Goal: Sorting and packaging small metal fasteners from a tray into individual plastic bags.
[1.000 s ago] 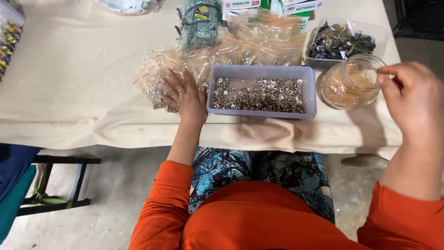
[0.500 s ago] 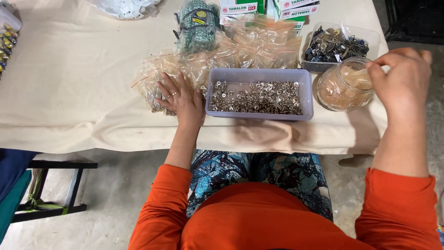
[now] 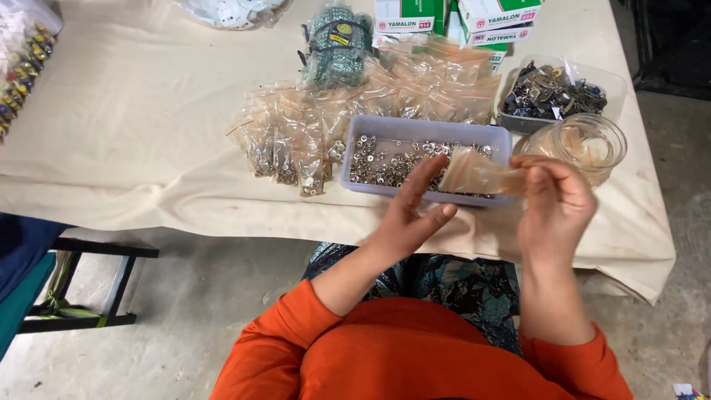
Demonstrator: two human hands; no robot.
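trays – 2 point(image 3: 426, 130) | glass jar – 1 point(image 3: 585, 141) | cardboard boxes – about 3 point(image 3: 496, 15) | hands – 2 point(image 3: 555, 204)

We see soft, even daylight on the tabletop point(image 3: 133, 126), brightest toward twelve o'clock, with faint shadows only. Focus is fairly sharp at centre; edges bend slightly, and three o'clock falls dark.

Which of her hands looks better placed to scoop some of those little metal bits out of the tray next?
Probably the left hand: it is open, with fingers free, just in front of the shallow lilac plastic tray of small silver metal fasteners. The right hand is pinching the small clear plastic bag, so it is occupied.
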